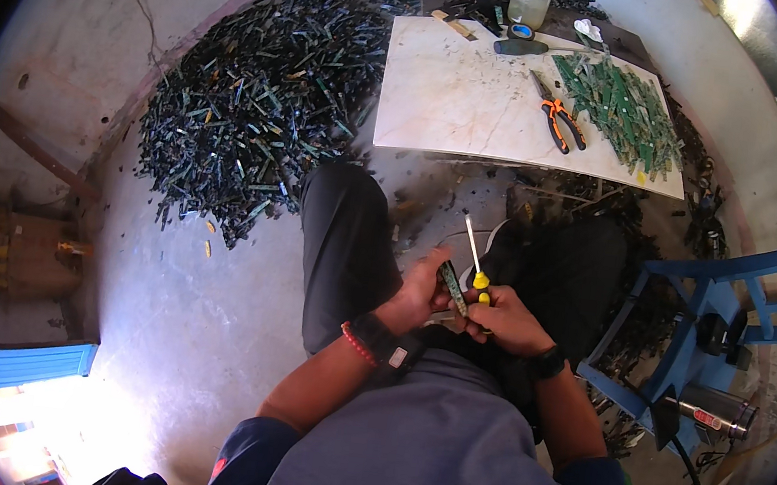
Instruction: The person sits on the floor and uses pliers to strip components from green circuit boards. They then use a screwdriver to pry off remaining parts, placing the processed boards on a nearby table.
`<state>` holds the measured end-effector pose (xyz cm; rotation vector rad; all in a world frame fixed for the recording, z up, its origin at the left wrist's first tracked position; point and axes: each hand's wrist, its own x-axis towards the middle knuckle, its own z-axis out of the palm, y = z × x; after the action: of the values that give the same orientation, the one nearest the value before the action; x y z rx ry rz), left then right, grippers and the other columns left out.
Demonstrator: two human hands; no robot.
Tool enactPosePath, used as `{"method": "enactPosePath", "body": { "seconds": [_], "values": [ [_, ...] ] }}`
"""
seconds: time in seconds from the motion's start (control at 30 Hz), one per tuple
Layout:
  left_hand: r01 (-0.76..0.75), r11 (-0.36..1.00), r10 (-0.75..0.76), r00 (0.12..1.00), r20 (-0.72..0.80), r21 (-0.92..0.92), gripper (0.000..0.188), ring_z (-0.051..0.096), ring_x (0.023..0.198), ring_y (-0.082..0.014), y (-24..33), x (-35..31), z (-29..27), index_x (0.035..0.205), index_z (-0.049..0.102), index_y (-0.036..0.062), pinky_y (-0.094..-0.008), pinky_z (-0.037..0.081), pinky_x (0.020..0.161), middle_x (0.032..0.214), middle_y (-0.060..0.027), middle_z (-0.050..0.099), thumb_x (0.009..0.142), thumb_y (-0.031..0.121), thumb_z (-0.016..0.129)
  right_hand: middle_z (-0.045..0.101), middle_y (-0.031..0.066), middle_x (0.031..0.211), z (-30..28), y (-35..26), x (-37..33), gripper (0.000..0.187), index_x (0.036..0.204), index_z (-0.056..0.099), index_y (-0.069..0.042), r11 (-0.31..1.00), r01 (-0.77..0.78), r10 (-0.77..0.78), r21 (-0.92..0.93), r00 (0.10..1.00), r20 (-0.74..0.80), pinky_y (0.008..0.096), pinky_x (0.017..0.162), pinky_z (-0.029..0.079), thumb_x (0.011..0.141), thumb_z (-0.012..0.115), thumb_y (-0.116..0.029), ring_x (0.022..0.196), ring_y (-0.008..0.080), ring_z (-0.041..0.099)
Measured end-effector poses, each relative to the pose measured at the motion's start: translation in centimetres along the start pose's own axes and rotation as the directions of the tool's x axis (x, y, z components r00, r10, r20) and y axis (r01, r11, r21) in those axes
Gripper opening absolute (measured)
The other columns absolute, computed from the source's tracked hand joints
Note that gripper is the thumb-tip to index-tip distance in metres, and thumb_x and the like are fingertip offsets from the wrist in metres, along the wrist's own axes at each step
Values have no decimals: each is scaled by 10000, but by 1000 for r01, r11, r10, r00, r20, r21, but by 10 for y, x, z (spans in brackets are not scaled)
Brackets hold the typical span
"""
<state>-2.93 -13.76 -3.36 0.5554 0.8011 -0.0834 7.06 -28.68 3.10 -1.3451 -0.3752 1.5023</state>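
Observation:
Above my lap, my left hand is closed around a narrow dark strip with a greenish, speckled face. My right hand grips a screwdriver by its yellow and black handle, its pale shaft pointing up and away from me. The strip's lower end reaches the fingertips of my right hand; whether they pinch it I cannot tell. Beyond my knees, a white board carries orange and black pliers with their jaws toward the far left. A heap of green strips lies to their right.
A large pile of dark strips covers the floor at far left. On the board's far side are a dark-handled tool, a tape roll and a translucent cup. A blue stool frame and a metal flask are at right.

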Motion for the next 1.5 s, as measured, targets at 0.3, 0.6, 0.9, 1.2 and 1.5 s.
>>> {"method": "enactPosePath", "body": {
  "seconds": [0.3,0.6,0.9,1.2,1.5],
  "values": [
    [-32,997,36,998,-52,66,369,494,568,-178,9,-11,11,849,500,129,-287,376,489,750,-27,513,859,498,499,543,14,662,19,0,-6,117,878,590,6,986,81,-101,-143,985,-140,222,508,388,836,527,-83,556,79,471],
    [-134,979,128,991,48,155,418,404,516,-135,5,-7,3,765,497,126,-266,280,459,655,-18,497,877,527,459,547,200,641,21,1,-7,187,742,554,46,709,248,-455,-660,876,-160,349,546,444,750,624,-128,539,295,546],
    [-147,971,140,989,48,190,430,462,569,-156,3,-6,7,740,485,118,-285,332,486,636,-32,488,885,522,460,535,176,613,22,-2,-9,202,751,562,23,725,261,-397,-637,914,-78,360,539,428,754,631,-167,528,288,534],
    [-129,975,108,986,123,181,564,412,518,-141,9,-18,11,795,484,90,-263,301,469,644,-23,462,917,631,379,634,105,612,22,2,-6,169,746,587,46,860,202,-332,-469,919,-214,280,514,472,788,608,-116,530,143,612],
    [-287,769,167,953,254,571,464,383,514,-71,8,-35,19,795,551,58,-237,289,462,629,21,454,933,497,494,546,228,642,19,3,7,194,709,531,40,607,238,-639,-758,714,-288,408,517,442,757,613,-128,606,403,571]
  ]
}}
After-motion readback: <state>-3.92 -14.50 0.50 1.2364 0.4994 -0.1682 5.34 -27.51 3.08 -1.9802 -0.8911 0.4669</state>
